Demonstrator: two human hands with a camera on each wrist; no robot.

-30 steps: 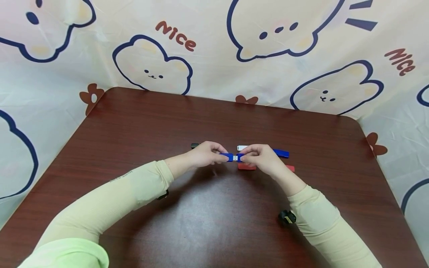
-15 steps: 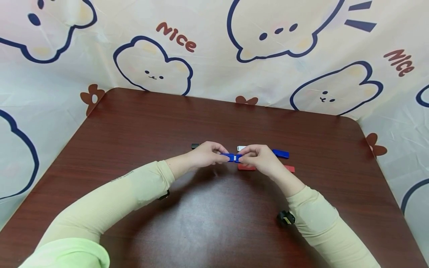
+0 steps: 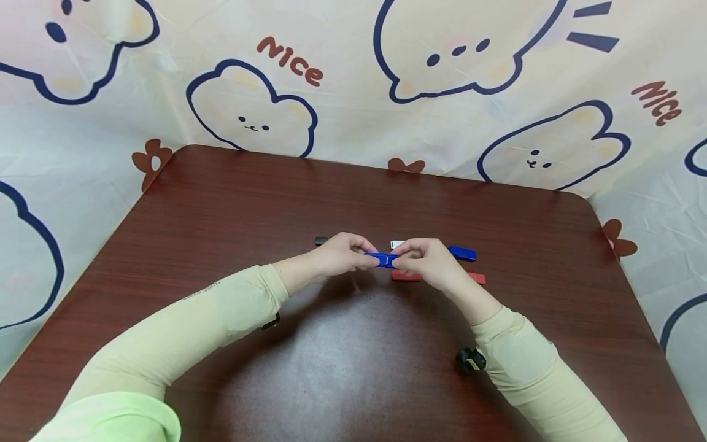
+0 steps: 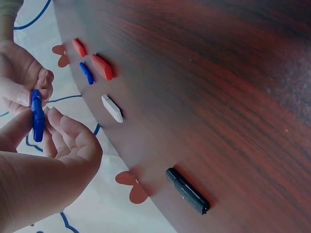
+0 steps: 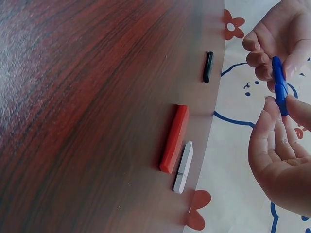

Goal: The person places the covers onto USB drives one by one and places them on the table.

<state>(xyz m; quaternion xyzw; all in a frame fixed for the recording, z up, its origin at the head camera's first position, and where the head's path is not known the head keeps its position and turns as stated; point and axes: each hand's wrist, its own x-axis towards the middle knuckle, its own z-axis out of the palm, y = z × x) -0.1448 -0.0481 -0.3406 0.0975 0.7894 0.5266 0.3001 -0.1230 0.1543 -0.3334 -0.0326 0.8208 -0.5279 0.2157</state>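
Note:
A blue USB flash drive (image 3: 383, 260) in two parts is held end to end between both hands. My left hand (image 3: 341, 254) pinches the left part between thumb and fingers. The right hand (image 3: 429, 260) pinches the other part the same way. Only a thin pale line of the plug shows at the joint in the head view. Both wrist views show the blue drive (image 4: 37, 115) as one straight stick, raised above the table. Fingertips cover both its ends in the head view.
On the brown table (image 3: 331, 368) lie a black stick (image 4: 188, 191), a white stick (image 4: 112, 108), a blue stick (image 3: 463, 253), a longer red stick (image 5: 175, 138) and another red piece (image 3: 477, 278). A printed cloth (image 3: 353, 110) hangs behind the table.
The two blue parts have come together. The metal plug, plainly visible between them a second ago, is now almost wholly covered. Arms and loose pieces stay nearly in place.

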